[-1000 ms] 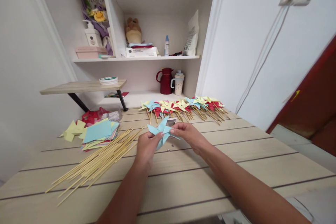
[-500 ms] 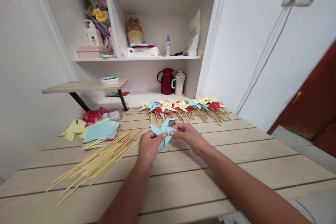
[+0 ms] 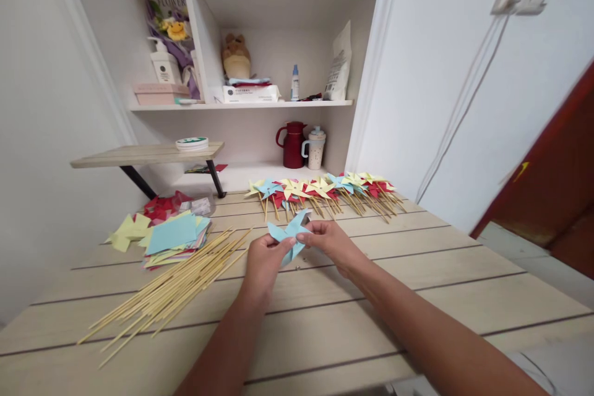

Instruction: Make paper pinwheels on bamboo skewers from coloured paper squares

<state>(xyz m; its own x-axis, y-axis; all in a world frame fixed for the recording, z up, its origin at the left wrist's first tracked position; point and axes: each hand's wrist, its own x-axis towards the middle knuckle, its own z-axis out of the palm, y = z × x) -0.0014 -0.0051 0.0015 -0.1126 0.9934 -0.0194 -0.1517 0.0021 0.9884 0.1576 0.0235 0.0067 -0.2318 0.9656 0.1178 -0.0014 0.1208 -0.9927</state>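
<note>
A light blue paper pinwheel (image 3: 288, 232) is held between my two hands above the table's middle. My left hand (image 3: 266, 255) pinches it from the left, thumb near its centre. From the other side, my right hand (image 3: 327, 241) grips its right part with thumb and fingers; what lies behind the paper is hidden. A tiny shiny piece (image 3: 298, 268) lies on the table just below. Left of my hands, thin wooden sticks (image 3: 176, 288) are spread in a loose bundle. Behind them rests a stack of coloured paper sheets (image 3: 172, 235).
Finished pinwheels on sticks (image 3: 320, 189) lie in a row at the table's back. Yellow folded paper (image 3: 126, 232) and red paper pieces (image 3: 162, 207) sit at the left by a small raised shelf (image 3: 143, 153). A red jug (image 3: 294, 145) and a cup (image 3: 316, 150) stand behind.
My right hand's fingers have shifted slightly on the pinwheel, and its upper right blade looks turned. The whole view has moved a little.
</note>
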